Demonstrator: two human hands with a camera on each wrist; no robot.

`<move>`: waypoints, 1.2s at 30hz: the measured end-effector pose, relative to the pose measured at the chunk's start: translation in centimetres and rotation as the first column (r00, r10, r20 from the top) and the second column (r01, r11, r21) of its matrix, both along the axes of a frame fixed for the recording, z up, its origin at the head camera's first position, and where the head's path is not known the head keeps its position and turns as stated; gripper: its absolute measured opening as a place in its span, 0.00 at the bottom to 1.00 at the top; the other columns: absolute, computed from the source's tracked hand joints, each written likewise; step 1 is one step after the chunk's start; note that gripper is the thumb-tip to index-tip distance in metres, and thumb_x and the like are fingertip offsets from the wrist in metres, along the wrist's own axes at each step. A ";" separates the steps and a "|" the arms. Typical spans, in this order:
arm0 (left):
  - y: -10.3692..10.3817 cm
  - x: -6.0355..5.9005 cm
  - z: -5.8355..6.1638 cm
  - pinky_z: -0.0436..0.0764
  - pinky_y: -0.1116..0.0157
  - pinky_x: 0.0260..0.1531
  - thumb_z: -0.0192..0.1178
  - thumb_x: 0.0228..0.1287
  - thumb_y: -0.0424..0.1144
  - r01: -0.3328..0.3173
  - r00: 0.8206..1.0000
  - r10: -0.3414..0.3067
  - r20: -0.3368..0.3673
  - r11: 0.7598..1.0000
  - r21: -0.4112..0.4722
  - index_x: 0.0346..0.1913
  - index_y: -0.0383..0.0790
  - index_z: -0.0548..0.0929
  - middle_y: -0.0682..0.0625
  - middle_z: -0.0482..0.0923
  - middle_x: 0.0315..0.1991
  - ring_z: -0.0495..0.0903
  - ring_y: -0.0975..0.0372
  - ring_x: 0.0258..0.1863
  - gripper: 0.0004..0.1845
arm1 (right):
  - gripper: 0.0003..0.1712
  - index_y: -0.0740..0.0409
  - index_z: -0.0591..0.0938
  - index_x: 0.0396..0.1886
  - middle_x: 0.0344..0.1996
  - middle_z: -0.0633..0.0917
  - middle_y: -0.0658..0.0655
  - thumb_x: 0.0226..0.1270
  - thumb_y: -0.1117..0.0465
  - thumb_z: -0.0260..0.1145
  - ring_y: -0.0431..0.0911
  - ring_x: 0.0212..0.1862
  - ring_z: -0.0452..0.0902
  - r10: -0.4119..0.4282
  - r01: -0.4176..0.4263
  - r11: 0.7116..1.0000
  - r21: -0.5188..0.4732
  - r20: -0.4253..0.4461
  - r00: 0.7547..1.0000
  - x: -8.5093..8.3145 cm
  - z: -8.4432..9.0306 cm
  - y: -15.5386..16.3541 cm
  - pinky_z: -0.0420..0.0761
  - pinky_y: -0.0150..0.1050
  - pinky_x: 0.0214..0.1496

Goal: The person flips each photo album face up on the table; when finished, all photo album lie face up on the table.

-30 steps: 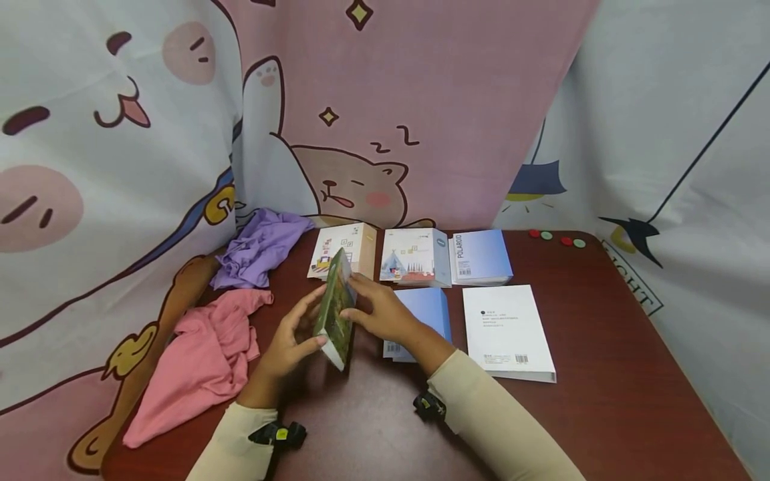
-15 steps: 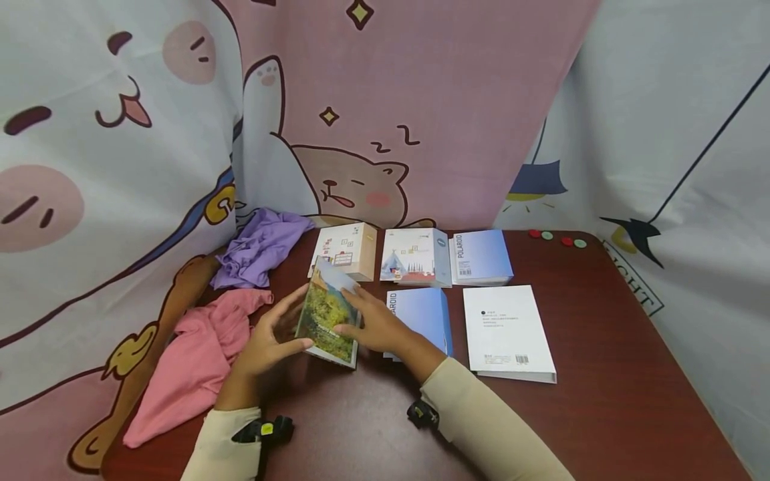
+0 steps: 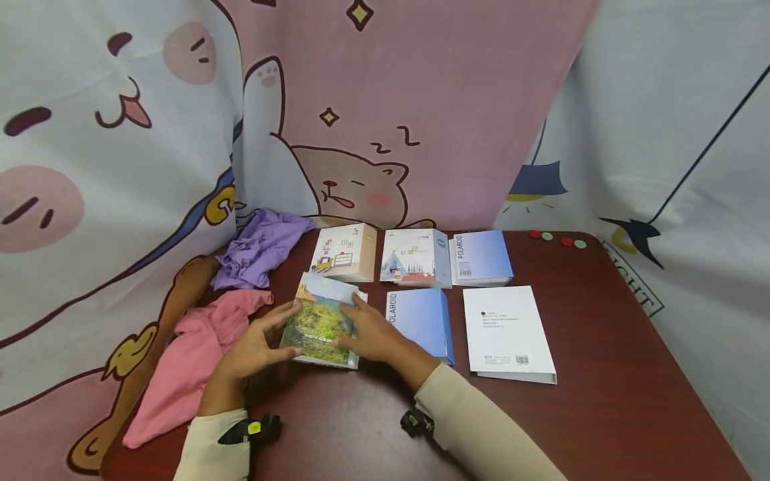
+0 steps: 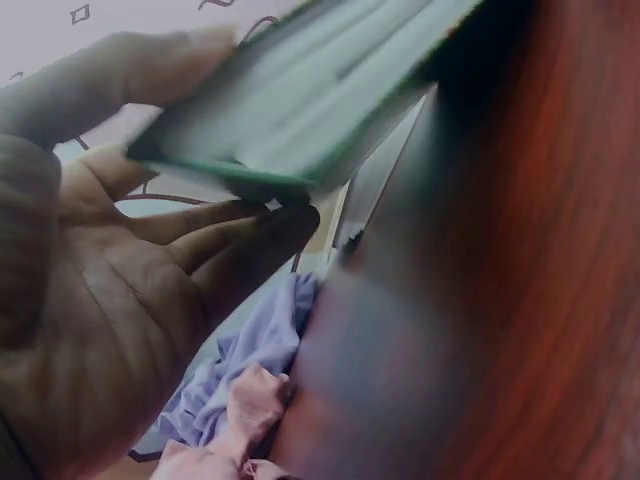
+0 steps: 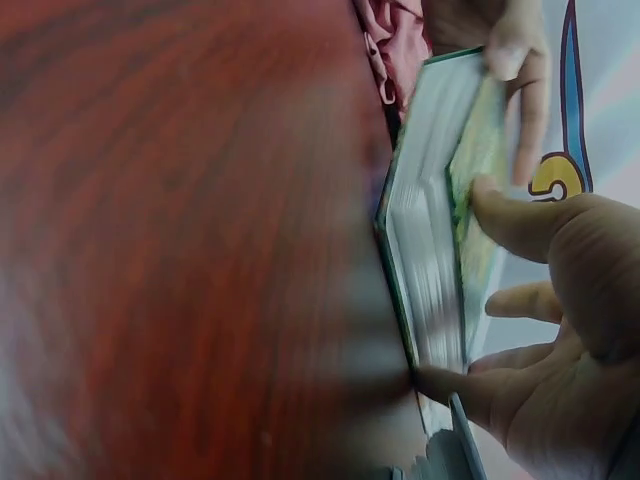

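Both hands' fingers (image 3: pixel 283 314) grasp the green photo album (image 3: pixel 321 322), seemingly low over the table (image 3: pixel 601 414).

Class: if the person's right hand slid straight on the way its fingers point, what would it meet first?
Likely the left hand, across the green photo album on which the right hand rests; beyond lies the pink cloth.

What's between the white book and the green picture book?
A blue Polaroid album lies between the white book and the green picture book, in the head view.

Green-and-yellow landscape album (image 3: pixel 320 324)
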State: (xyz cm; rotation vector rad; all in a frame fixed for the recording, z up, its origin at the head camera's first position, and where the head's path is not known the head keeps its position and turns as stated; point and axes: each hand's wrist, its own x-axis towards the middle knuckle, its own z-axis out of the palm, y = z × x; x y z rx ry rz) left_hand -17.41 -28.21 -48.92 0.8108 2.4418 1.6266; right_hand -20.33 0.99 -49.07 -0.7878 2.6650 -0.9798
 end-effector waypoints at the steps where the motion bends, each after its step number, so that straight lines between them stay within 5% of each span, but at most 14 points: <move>1: -0.1 -0.1 -0.2 0.62 0.84 0.72 0.76 0.63 0.26 -0.005 1.000 0.005 0.016 1.000 -0.021 0.80 0.24 0.68 0.24 0.58 0.83 0.59 0.42 0.85 0.44 | 0.47 0.58 0.69 0.85 0.87 0.57 0.72 0.75 0.43 0.74 0.69 0.85 0.61 0.000 0.000 1.000 0.012 -0.003 1.000 0.0 -0.1 0.0 0.71 0.62 0.82; 3: -0.2 -0.5 -0.8 0.65 0.80 0.73 0.77 0.64 0.30 -0.021 0.999 0.025 0.036 0.996 -0.089 0.80 0.26 0.69 0.25 0.59 0.83 0.59 0.34 0.83 0.44 | 0.46 0.57 0.70 0.84 0.87 0.57 0.72 0.75 0.43 0.74 0.67 0.85 0.62 -0.002 0.002 0.999 0.034 -0.009 1.000 0.1 -0.2 0.0 0.72 0.61 0.82; 6: -0.1 -0.8 -1.4 0.74 0.55 0.77 0.79 0.64 0.36 -0.049 0.999 0.052 0.007 0.976 -0.213 0.80 0.29 0.72 0.27 0.61 0.82 0.63 0.29 0.80 0.44 | 0.45 0.58 0.72 0.83 0.87 0.58 0.71 0.75 0.43 0.74 0.65 0.85 0.63 -0.008 0.009 0.998 0.066 -0.025 1.000 0.3 -0.3 0.1 0.73 0.58 0.82; 9: 0.2 -0.9 -1.5 0.72 0.30 0.71 0.81 0.62 0.40 -0.083 0.996 0.070 -0.055 0.950 -0.302 0.79 0.33 0.74 0.28 0.64 0.80 0.68 0.29 0.77 0.44 | 0.44 0.58 0.74 0.82 0.87 0.59 0.71 0.74 0.44 0.75 0.65 0.84 0.66 -0.011 0.014 0.997 0.079 -0.034 0.999 0.6 -0.3 0.1 0.74 0.58 0.81; 10: 0.4 -1.0 -1.5 0.71 0.28 0.70 0.82 0.61 0.40 -0.091 0.995 0.072 -0.071 0.946 -0.312 0.79 0.33 0.75 0.27 0.65 0.80 0.69 0.29 0.77 0.44 | 0.44 0.58 0.74 0.82 0.87 0.59 0.71 0.74 0.44 0.76 0.65 0.83 0.67 -0.013 0.017 0.997 0.081 -0.039 0.999 0.6 -0.3 0.1 0.75 0.58 0.80; 29: 0.7 -1.8 -0.4 0.71 0.28 0.70 0.86 0.54 0.41 -0.085 0.994 0.055 -0.092 0.926 -0.368 0.80 0.31 0.73 0.25 0.54 0.82 0.65 0.28 0.77 0.51 | 0.42 0.55 0.74 0.83 0.88 0.55 0.70 0.76 0.44 0.74 0.66 0.83 0.66 -0.013 0.013 0.995 0.095 0.000 1.000 0.6 0.3 0.7 0.75 0.59 0.80; 36: 2.2 -1.9 1.4 0.72 0.28 0.70 0.84 0.57 0.49 -0.116 0.988 0.052 -0.145 0.872 -0.475 0.81 0.30 0.71 0.24 0.53 0.83 0.63 0.27 0.79 0.53 | 0.42 0.55 0.73 0.83 0.89 0.55 0.68 0.77 0.46 0.74 0.68 0.83 0.66 -0.055 0.056 0.996 0.067 -0.016 0.998 0.6 1.5 2.9 0.74 0.62 0.79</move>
